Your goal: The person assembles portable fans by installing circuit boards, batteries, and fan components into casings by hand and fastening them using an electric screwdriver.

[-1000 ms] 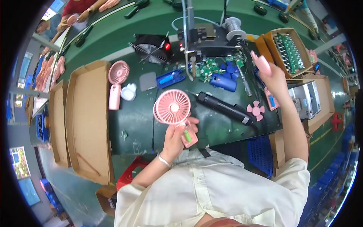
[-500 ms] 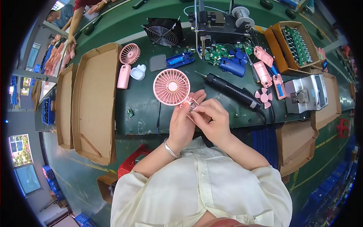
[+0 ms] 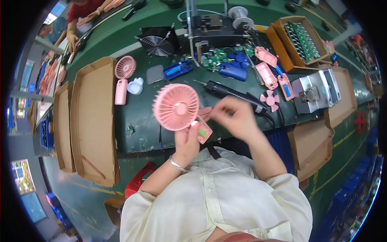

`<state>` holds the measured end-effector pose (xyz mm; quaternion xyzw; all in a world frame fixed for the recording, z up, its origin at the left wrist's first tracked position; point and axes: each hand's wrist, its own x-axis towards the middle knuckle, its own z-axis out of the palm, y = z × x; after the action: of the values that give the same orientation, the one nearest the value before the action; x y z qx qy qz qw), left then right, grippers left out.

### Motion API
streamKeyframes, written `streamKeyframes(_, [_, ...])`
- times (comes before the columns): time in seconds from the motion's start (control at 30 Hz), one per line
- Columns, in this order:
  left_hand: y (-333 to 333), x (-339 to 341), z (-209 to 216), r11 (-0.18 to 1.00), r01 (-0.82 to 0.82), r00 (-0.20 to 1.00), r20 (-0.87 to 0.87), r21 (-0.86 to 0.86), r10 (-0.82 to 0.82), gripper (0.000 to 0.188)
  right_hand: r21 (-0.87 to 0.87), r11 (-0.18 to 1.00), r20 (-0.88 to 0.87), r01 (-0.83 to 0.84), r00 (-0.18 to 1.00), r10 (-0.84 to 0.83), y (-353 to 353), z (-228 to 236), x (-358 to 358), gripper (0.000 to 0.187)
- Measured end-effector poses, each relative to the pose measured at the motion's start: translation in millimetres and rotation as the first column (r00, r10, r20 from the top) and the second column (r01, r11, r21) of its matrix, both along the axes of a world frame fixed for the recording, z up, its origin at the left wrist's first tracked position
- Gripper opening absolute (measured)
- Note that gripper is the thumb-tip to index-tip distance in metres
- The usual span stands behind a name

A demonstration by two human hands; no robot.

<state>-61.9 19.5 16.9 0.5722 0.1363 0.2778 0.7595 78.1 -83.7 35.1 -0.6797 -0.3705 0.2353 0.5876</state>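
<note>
My left hand (image 3: 188, 142) is closed around a pink handheld fan (image 3: 176, 107), its round grille facing up. Below the grille, the fan's open handle (image 3: 206, 130) shows something green inside. Just right of the handle, my right hand (image 3: 237, 117) hangs above the bench edge with bent fingers. Motion smears those fingertips, so whether they hold anything is unclear. Nearest to that hand lies a black electric screwdriver (image 3: 231, 93), its bit pointing left. A pink fan blade (image 3: 269, 100) rests beside the screwdriver's back end.
A finished-looking pink fan (image 3: 121, 90) and cardboard trays (image 3: 94, 121) are on the left. Behind stand a black cooling fan (image 3: 159, 41) and a solder spool (image 3: 240, 17). Right are pink shells (image 3: 267, 76), a box of circuit boards (image 3: 288, 24) and a grey machine (image 3: 312, 93). A co-worker's hand (image 3: 72, 42) shows far left.
My right hand has come away from the fan, moving up and right. The fan in my left hand has tilted, and its handle's inside now shows. The whole view has shifted slightly.
</note>
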Motion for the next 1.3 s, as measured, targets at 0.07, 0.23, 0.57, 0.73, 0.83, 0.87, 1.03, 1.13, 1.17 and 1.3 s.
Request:
streamKeyframes(0.07, [5.8, -2.6, 3.5, 0.996, -0.024, 0.999, 0.025, -0.087, 0.026, 0.034, 0.015, 0.915, 0.297, 0.403, 0.872, -0.389, -11.3, 8.9, 48.3, 0.006])
streamKeyframes(0.23, [15.0, -8.3, 8.9, 0.972, -0.008, 1.000, -0.030, -0.234, 0.001, 0.031, -0.347, 0.665, 0.829, 0.662, 0.548, -0.112, -46.3, 2.3, 143.5, 0.043])
streamKeyframes(0.57, [27.0, -8.8, 3.3, 0.674, 0.253, 0.964, 0.236, -0.694, -0.120, 0.039, 0.070, 0.787, 0.414, 0.613, 0.700, -0.582, -45.4, 22.9, 108.4, 0.035])
streamKeyframes(0.73, [19.5, -5.6, 9.8, 0.727, 0.164, 0.986, 0.119, -0.667, -0.114, 0.034, 0.239, 0.901, -0.602, 0.363, 0.783, -0.156, -36.7, 26.8, 40.2, 0.030])
streamKeyframes(0.83, [15.7, -1.6, 9.5, 0.748, 0.115, 0.993, 0.059, -0.653, -0.101, 0.035, 0.393, 0.909, -0.860, 0.138, 0.405, 0.310, -24.4, 9.3, 3.3, 0.047])
streamKeyframes(0.87, [13.8, -0.8, 11.7, 0.756, 0.094, 0.995, 0.039, -0.648, -0.090, 0.035, 0.371, 0.916, -0.895, 0.155, 0.323, 0.308, -26.9, -3.9, -6.8, 0.047])
streamKeyframes(1.03, [12.4, -3.7, 8.8, 0.788, 0.072, 0.997, 0.046, -0.611, -0.055, 0.035, 0.335, 0.925, -0.923, 0.178, 0.258, 0.284, -22.2, -17.2, -23.5, 0.044])
streamKeyframes(1.13, [11.1, -5.5, 7.5, 0.801, 0.049, 0.999, 0.038, -0.597, -0.033, 0.036, 0.283, 0.954, -0.779, 0.099, 0.605, 0.168, -14.9, -18.0, -35.1, 0.046])
streamKeyframes(1.17, [8.8, -3.4, 8.2, 0.821, -0.013, 0.999, 0.017, -0.570, 0.027, 0.036, 0.264, 0.961, -0.684, 0.078, 0.718, 0.129, -11.0, -12.0, -40.8, 0.046])
streamKeyframes(1.3, [2.7, -2.9, 7.7, 0.871, -0.073, 0.994, 0.032, -0.486, 0.101, 0.038, 0.203, 0.978, -0.351, 0.040, 0.936, 0.034, -3.8, -15.8, -57.2, 0.045])
